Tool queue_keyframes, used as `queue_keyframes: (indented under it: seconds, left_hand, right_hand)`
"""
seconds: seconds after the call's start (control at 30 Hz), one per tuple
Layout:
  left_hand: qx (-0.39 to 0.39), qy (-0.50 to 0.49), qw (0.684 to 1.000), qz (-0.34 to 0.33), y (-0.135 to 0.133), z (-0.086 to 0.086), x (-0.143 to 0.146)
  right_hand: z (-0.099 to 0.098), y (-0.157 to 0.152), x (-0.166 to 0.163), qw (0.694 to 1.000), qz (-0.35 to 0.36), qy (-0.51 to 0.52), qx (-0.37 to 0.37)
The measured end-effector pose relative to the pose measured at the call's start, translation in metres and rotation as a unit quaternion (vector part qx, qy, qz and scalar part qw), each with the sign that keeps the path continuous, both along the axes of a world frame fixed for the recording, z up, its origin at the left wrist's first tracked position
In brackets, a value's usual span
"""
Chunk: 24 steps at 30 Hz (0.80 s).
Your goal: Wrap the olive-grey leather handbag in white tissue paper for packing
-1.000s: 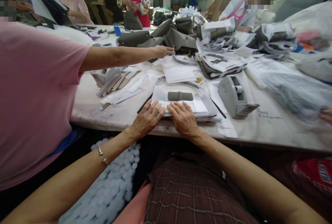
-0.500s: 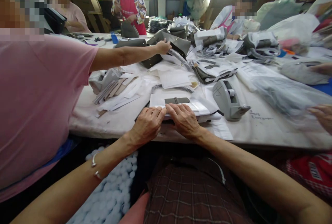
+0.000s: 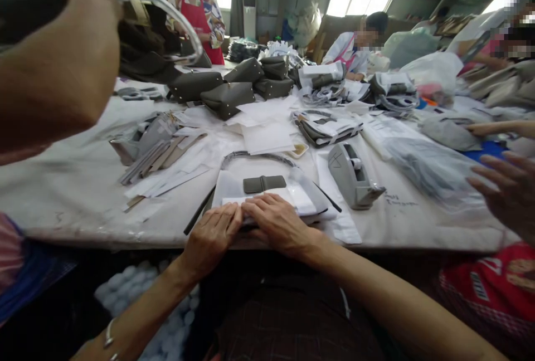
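Observation:
My left hand [image 3: 213,234] and my right hand [image 3: 279,223] lie side by side at the near edge of the table [image 3: 71,205]. Both press down on the front edge of a bag wrapped in white paper [image 3: 301,196], fingers curled over the fold. On top of the wrapped bag sits a small grey leather flap [image 3: 264,184]. A grey strap [image 3: 254,156] arcs behind it. Whether the fingers pinch the paper or only press it is not clear.
A grey tape dispenser [image 3: 351,176] stands right of the bag. A co-worker's arm [image 3: 54,60] at upper left lifts a dark bag [image 3: 144,54] by its handle. Grey bags [image 3: 228,96], card strips [image 3: 154,152] and plastic sheeting [image 3: 434,166] lie around. Another person's hand [image 3: 504,188] reaches in at right.
The co-worker at left has pulled a dark bag up and back from the pile, close to the camera. My hands have slid slightly closer together on the paper's front edge.

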State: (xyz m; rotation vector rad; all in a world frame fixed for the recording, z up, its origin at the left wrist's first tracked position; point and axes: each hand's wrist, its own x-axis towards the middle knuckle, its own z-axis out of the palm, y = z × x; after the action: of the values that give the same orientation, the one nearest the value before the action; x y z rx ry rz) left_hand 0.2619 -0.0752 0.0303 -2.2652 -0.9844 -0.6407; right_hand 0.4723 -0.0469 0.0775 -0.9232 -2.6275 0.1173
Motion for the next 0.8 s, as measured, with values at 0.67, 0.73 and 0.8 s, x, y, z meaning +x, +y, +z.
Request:
queue_keyframes:
  seconds: [0.67, 0.73, 0.8]
  left_hand:
    - [-0.038, -0.124, 0.991, 0.033, -0.013, -0.022, 0.004]
    - [-0.039, -0.128, 0.99, 0.039, -0.013, -0.023, 0.004]
    - [-0.046, -0.128, 0.99, 0.041, -0.013, -0.024, 0.003]
  right_hand:
    - [-0.038, 0.215, 0.122, 0.931, -0.296, -0.189, -0.098]
    - [-0.034, 0.212, 0.127, 0.935, -0.296, -0.176, -0.09]
    - [-0.027, 0.201, 0.135, 0.945, -0.301, -0.114, -0.061]
